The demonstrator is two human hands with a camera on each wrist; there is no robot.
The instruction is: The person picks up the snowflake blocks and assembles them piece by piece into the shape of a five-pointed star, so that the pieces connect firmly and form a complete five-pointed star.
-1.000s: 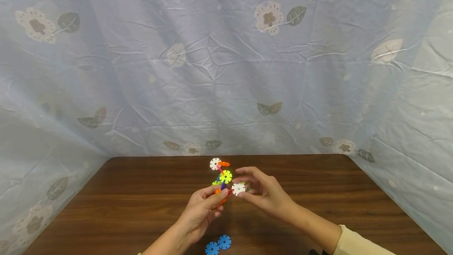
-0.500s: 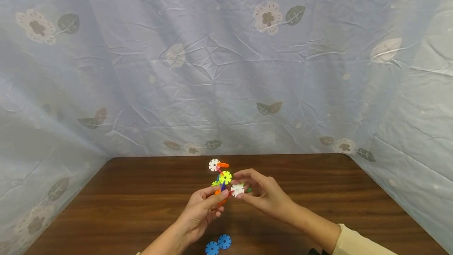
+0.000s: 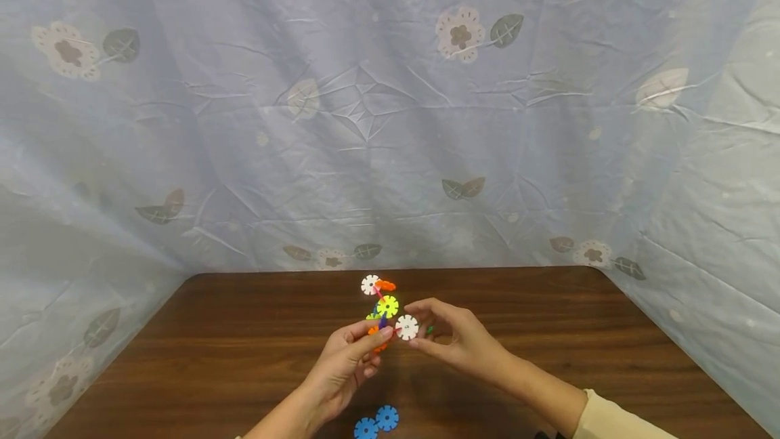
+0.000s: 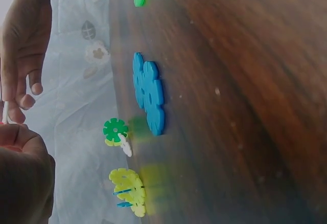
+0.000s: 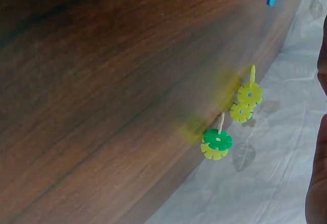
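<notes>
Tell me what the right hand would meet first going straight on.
The right hand would probably meet the white disc beside its thumb first; the left hand looks next in line, though depth is unclear.

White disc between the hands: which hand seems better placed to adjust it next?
Probably the right hand: in the head view its thumb is at the lower edge of the white disc, while the left hand grips the joined coloured discs beside it.

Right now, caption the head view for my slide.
Left hand holding linked notched discs, right hand beside a white disc, above a wood-grain table bearing two blue discs.
</notes>
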